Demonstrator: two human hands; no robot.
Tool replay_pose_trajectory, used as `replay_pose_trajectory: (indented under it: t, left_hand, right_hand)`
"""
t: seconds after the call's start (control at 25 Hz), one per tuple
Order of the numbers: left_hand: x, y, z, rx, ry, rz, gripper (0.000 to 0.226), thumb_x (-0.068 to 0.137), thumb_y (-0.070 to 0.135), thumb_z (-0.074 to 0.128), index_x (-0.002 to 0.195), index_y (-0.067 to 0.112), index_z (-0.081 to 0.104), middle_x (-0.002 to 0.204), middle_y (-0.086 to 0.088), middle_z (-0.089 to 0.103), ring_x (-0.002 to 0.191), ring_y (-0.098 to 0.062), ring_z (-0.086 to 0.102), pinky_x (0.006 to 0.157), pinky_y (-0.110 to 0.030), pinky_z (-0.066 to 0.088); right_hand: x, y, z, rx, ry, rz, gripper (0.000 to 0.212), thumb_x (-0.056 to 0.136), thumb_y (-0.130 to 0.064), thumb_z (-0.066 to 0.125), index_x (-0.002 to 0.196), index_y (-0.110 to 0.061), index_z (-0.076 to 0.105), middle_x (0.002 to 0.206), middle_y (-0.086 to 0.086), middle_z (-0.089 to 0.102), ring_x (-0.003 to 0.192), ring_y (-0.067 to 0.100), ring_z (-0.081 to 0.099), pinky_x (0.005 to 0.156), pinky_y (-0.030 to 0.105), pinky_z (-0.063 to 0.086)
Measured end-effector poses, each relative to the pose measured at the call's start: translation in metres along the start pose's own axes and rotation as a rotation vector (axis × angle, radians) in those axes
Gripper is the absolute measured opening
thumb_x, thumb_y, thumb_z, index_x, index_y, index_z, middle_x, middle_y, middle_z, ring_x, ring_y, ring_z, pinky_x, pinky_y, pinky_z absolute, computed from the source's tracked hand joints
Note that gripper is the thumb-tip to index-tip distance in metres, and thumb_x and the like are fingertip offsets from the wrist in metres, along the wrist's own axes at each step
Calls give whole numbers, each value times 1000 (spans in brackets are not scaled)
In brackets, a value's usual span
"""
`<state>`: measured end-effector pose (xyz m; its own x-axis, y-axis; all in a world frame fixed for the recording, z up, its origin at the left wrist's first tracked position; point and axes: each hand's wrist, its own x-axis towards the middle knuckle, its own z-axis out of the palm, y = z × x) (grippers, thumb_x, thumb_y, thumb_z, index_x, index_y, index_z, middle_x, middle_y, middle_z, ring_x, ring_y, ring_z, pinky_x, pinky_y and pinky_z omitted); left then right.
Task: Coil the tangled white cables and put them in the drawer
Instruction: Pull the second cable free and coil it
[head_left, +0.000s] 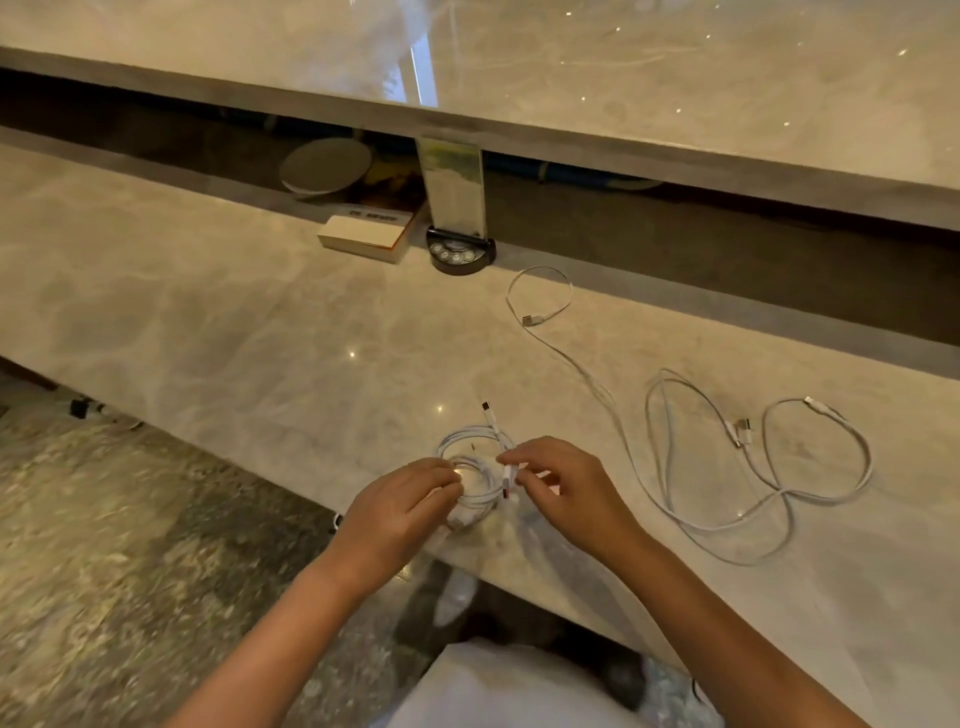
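Your left hand (410, 506) and right hand (563, 488) pinch a coiled white cable (475, 467). Loose white cables (769, 467) sprawl on the marble counter (234, 322) beside it.

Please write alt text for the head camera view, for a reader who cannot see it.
Two bare hands, left hand and right hand, hold a coiled white cable over a marble counter. Loose white cables lie tangled to the right.

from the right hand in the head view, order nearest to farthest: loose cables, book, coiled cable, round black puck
1. coiled cable, at the right hand's fingers
2. loose cables, on the counter to its right
3. round black puck, far back, under the shelf
4. book, just left of the puck
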<state>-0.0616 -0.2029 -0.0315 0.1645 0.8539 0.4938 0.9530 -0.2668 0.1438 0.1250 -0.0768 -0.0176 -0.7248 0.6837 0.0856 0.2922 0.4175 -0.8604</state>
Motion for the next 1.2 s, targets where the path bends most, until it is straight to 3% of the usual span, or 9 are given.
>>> replay_pose_trajectory:
  t: [0.16,0.32,0.56,0.76,0.88,1.2]
  left_hand:
    - [-23,-15,7,-63,-9,36,15,85,10,62,98,4,59,93,-14,70,93,-25,64,68,-30,56]
    - [-36,-23,21,-126,-106,23,33,67,2,81,96,1,66,95,-16,71,92,-28,68,72,-32,59]
    - [-44,-39,36,-163,-222,35,45,68,7,82,110,3,66,111,-15,69,105,-28,65,78,-36,58]
    - [-46,-43,35,-165,-225,90,35,87,19,53,118,6,62,118,-11,66,112,-27,61,86,-37,55]
    - [-38,-42,25,-184,-254,84,36,88,24,50,117,8,64,118,-9,66,113,-25,61,89,-35,53]
    - [27,-23,9,-210,-145,92,26,88,15,54,106,3,68,99,-11,71,88,-25,66,79,-33,53]
  right_hand:
    - [-6,17,25,-304,-44,-146,26,81,-15,59,104,-20,70,96,0,70,90,18,61,74,28,50]
    - [-13,25,39,-393,-31,-131,25,82,-19,59,105,-20,70,92,2,67,86,21,60,68,36,53]
    - [-18,26,45,-567,-36,-152,28,87,-26,52,111,-20,65,100,5,65,90,22,60,71,32,51]
    - [-19,22,43,-653,-33,-189,32,85,-25,46,111,-20,64,101,6,65,90,23,61,72,32,49]
    - [-18,22,43,-664,-24,-212,31,85,-24,46,110,-19,64,102,7,65,90,24,61,73,34,49]
    - [-27,28,19,-692,32,-179,33,82,-25,54,114,-20,64,108,5,64,100,23,58,85,36,45]
